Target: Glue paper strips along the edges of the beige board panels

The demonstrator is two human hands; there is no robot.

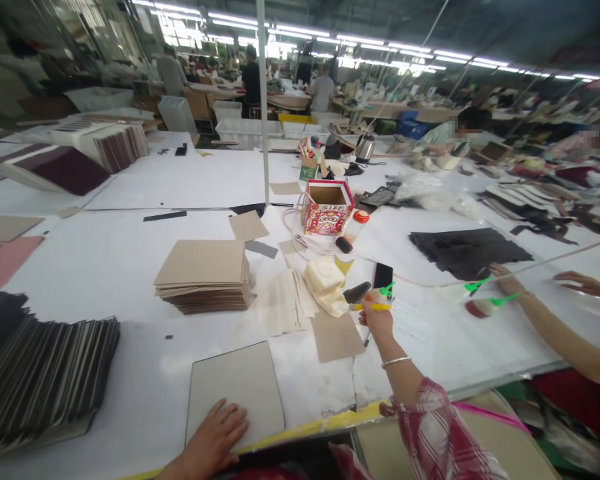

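My left hand (223, 430) lies flat, fingers spread, on a light grey square panel (240, 380) with dark edges at the table's front. My right hand (379, 321) is closed round a thin yellow stick-like tool (375, 307), its exact kind unclear. Just beyond those fingers is a small bottle with a green nozzle (386, 291); whether the hand touches it is hidden. A black phone (383, 273) lies behind it. Left of the right hand are a dark rounded object (357, 293), a crumpled cream cloth (325, 283) and a beige board (337, 337).
Beige boards (200, 267) are stacked mid-table, and dark-edged panels (50, 380) stand in a row at left. A red patterned box (329, 208) sits behind a pole (263, 107). At right, a co-worker's hands (505, 279) are near black sheets (467, 250) and green-nozzled bottles (487, 307).
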